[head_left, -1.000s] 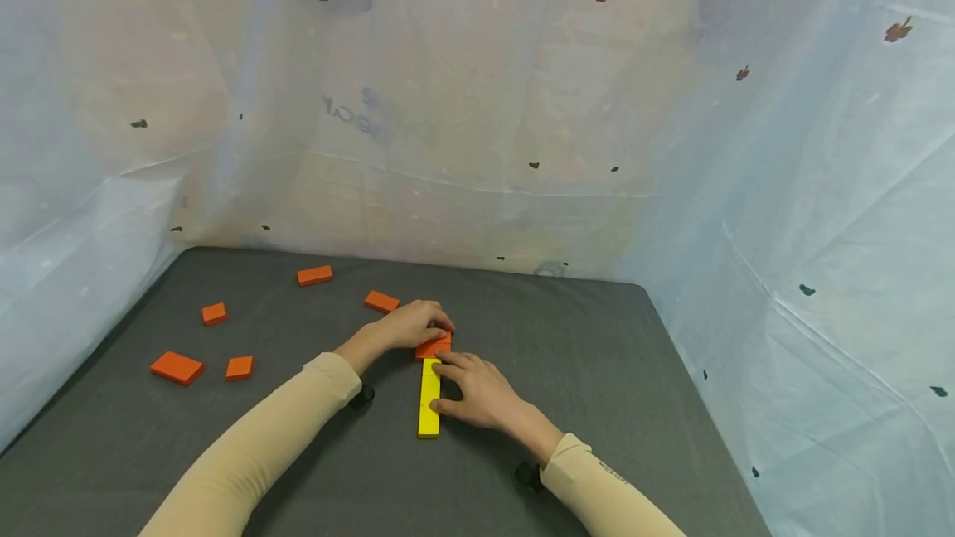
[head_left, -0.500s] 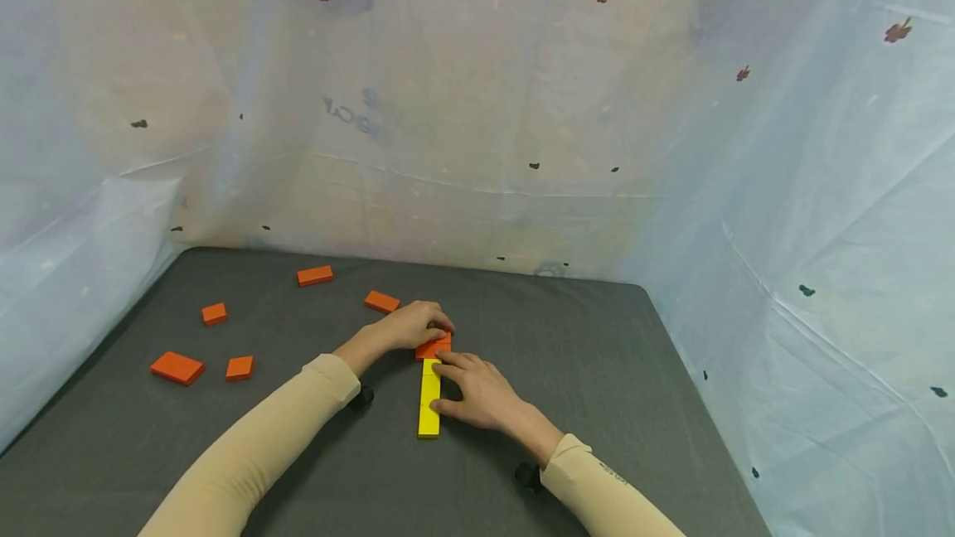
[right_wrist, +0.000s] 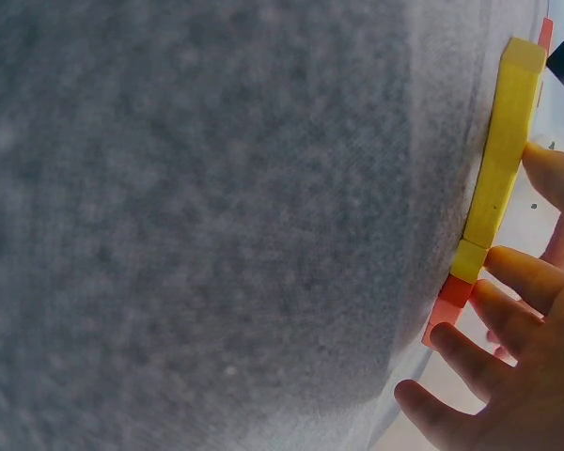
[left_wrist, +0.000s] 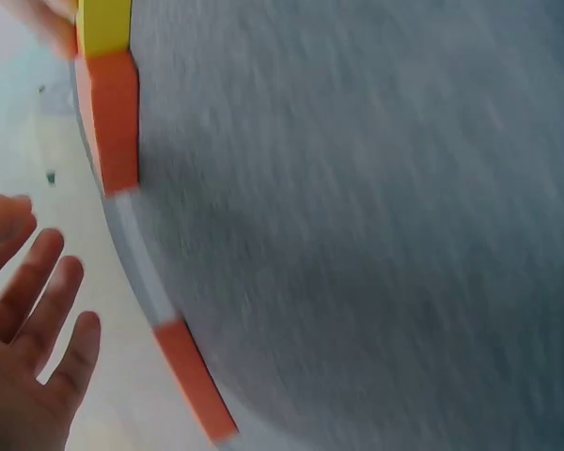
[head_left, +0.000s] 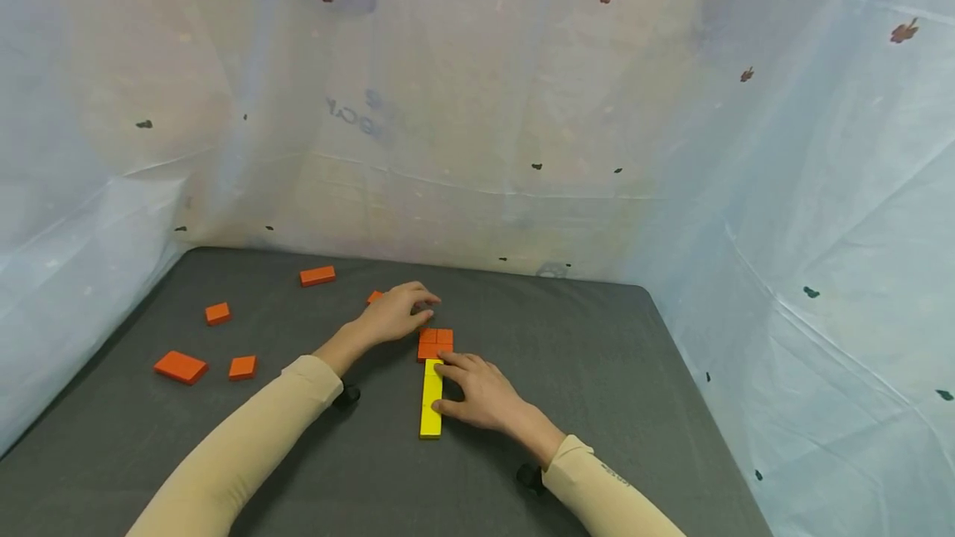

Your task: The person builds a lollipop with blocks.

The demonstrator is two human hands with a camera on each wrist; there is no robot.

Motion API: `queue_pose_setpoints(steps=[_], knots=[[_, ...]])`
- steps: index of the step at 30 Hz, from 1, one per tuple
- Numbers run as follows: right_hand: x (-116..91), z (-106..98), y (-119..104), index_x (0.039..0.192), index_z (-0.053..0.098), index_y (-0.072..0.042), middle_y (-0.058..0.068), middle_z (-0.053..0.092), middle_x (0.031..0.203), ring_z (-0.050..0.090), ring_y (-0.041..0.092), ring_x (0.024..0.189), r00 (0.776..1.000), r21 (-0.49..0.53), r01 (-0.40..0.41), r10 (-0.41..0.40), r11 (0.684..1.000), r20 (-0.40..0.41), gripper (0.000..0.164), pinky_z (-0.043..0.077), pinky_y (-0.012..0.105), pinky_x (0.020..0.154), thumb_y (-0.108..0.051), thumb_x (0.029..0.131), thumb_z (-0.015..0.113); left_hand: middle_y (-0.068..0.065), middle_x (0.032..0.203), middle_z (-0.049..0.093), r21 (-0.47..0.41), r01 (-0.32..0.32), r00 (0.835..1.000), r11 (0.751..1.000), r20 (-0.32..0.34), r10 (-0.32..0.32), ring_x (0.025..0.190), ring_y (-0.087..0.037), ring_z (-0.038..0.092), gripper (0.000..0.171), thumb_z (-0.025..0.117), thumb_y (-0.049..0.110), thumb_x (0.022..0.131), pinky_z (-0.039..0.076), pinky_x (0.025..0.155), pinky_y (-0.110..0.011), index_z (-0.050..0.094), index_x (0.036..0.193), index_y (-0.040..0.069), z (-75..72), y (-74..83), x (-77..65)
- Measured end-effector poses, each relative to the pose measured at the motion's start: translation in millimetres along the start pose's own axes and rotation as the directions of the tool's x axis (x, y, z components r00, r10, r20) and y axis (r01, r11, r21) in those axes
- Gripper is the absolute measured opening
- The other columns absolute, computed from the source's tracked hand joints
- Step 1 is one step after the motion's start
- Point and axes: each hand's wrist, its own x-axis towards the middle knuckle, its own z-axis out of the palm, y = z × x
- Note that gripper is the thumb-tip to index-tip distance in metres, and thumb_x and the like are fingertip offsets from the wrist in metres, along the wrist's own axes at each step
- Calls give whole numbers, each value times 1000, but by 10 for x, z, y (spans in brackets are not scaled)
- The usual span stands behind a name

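Observation:
Yellow blocks (head_left: 429,408) lie in a line on the dark table, pointing away from me. Against their far end sits a small patch of flat orange blocks (head_left: 429,350), fitted edge to edge. My right hand (head_left: 481,394) rests along the right side of the line, its spread fingers touching the yellow blocks (right_wrist: 501,150) and the orange ones (right_wrist: 456,293). Beyond the patch and to its left, my left hand (head_left: 391,315) hovers with nothing in it. It partly hides a loose orange block (head_left: 375,297); the left wrist view shows its fingers apart from any block.
Several other loose orange blocks lie to the left, among them a large one (head_left: 181,367), a small one (head_left: 242,368) and one near the back edge (head_left: 317,276). Pale plastic sheeting (head_left: 462,106) hangs behind and beside the table (head_left: 597,371).
My left hand has lifted off the orange patch and moved back and left, towards the loose orange block, uncovering the patch. The right hand stays on the blocks.

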Motion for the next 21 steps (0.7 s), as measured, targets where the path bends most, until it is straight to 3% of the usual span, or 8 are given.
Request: queue_pose_setpoints(steps=[4,8,17,21], knots=[[-9,6,3,155,53,-18,0,39,165,42,27,147,1000,0,-5,5,1000,1,64,38,56,116,-49,100,67,-9,128,64,24,42,995,999,-94,-39,104,-27,68,32,72,20,100,59,81,-47,72,131,10,-93,-127,-52],[-14,10,5,155,52,-18,0,39,165,42,27,148,1000,2,-13,13,1000,4,64,38,56,117,-49,100,67,-13,133,62,53,93,987,994,-138,-85,107,-31,66,37,74,22,99,58,81,-50,71,133,9,-160,-224,-109],[-19,3,7,155,52,-18,0,38,166,42,27,148,1000,9,-6,6,1000,4,65,38,56,117,-49,100,66,-25,143,50,114,279,956,954,-124,-264,122,-44,55,73,79,46,92,51,91,-61,57,146,4,-188,-381,-207],[-14,-2,4,155,52,-19,0,38,166,41,27,148,1000,8,-9,9,1000,8,65,38,56,117,-50,100,66,-26,143,49,117,327,943,938,-105,-316,124,-44,53,78,80,51,89,49,94,-62,57,146,3,-171,-439,-229]])
